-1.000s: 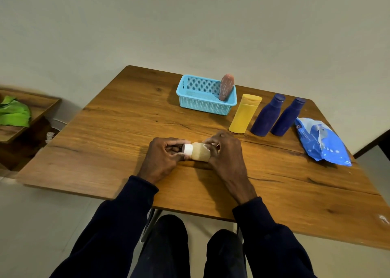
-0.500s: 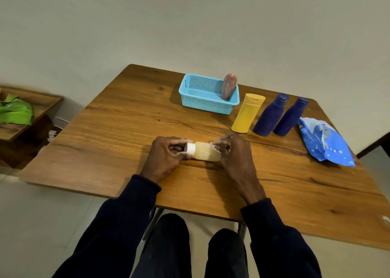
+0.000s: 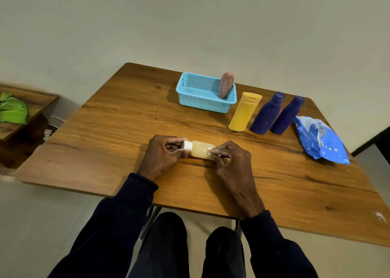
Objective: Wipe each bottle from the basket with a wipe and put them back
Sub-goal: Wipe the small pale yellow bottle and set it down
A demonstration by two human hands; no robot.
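Looks down on a wooden table (image 3: pixel 126 129) from a seated position, with dark sleeves reaching in. Pinches the white cap (image 3: pixel 186 145) of a small amber bottle (image 3: pixel 200 150) between the curled thumb and fingers of the left hand (image 3: pixel 162 153). Holds the bottle on its side at the near middle of the table, cap to the left. Presses a white wipe (image 3: pixel 211 152) against the bottle's other end with the curled fingertips of the right hand (image 3: pixel 230 161).

Farther back, shows a light blue basket (image 3: pixel 202 103) with a pink bottle (image 3: pixel 226 85) leaning in its right corner. Just right of the basket, shows a yellow bottle (image 3: pixel 244 111), a first dark blue bottle (image 3: pixel 266 115) and a second dark blue bottle (image 3: pixel 287 116), all standing. Beyond those, shows a blue wipes pack (image 3: pixel 320 140) lying near the right edge. Far left, shows a green cloth (image 3: pixel 12 110) on a low wooden shelf (image 3: pixel 35 100).
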